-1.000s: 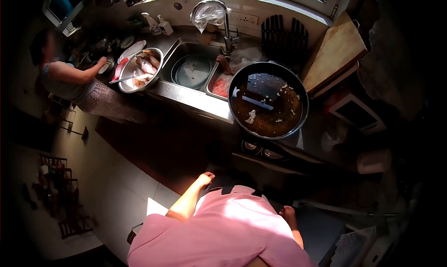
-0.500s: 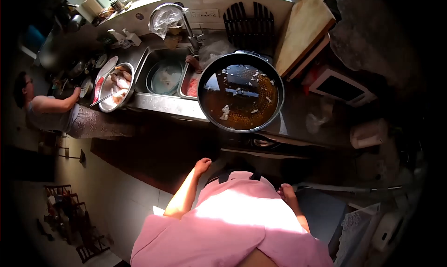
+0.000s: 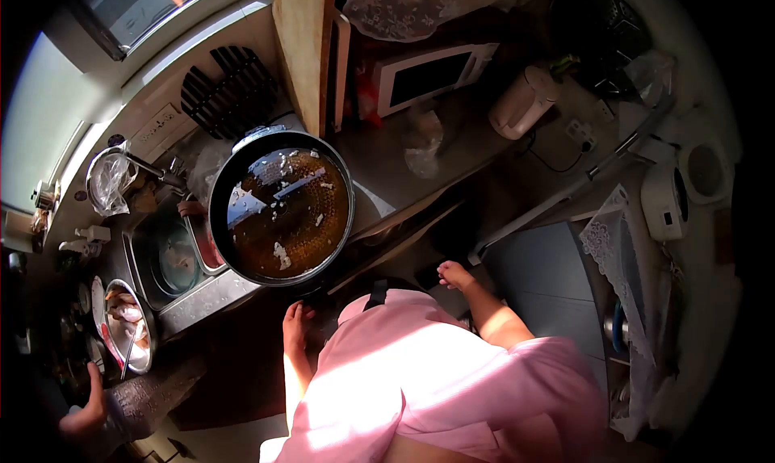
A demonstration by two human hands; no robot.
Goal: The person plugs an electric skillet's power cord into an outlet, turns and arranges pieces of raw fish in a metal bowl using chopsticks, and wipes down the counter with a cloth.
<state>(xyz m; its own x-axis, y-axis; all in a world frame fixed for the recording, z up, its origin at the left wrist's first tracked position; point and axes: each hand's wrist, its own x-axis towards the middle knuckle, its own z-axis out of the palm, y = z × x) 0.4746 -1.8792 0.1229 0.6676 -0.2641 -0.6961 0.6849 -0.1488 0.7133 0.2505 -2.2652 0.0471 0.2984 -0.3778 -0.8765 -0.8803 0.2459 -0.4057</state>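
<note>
My left hand (image 3: 296, 326) hangs just below the near edge of a large dark pan (image 3: 347, 221), apart from it. Its fingers are loosely bent, with nothing seen in them. My right hand (image 3: 454, 275) is held out beside my pink top (image 3: 379, 342), over the floor in front of the counter. Its fingers are half curled and a little apart, with nothing visible between them. Brown liquid (image 3: 299, 213) with white bits floating on it fills much of the pan, which stands on the counter beside the sink.
Left of the pan are the sink (image 3: 139, 257) and a bowl of fish pieces (image 3: 145, 362). A co-worker's hand (image 3: 89, 410) shows at lower left. Rightward stand a cutting board (image 3: 303, 51), a white microwave (image 3: 468, 59) and a kettle (image 3: 525, 104). A metal rail (image 3: 549, 196) rises at right.
My view has swung to the right, so the pan and sink sit further left and the kettle and rail show more. My right hand has come up and forward; the pan stays on the counter.
</note>
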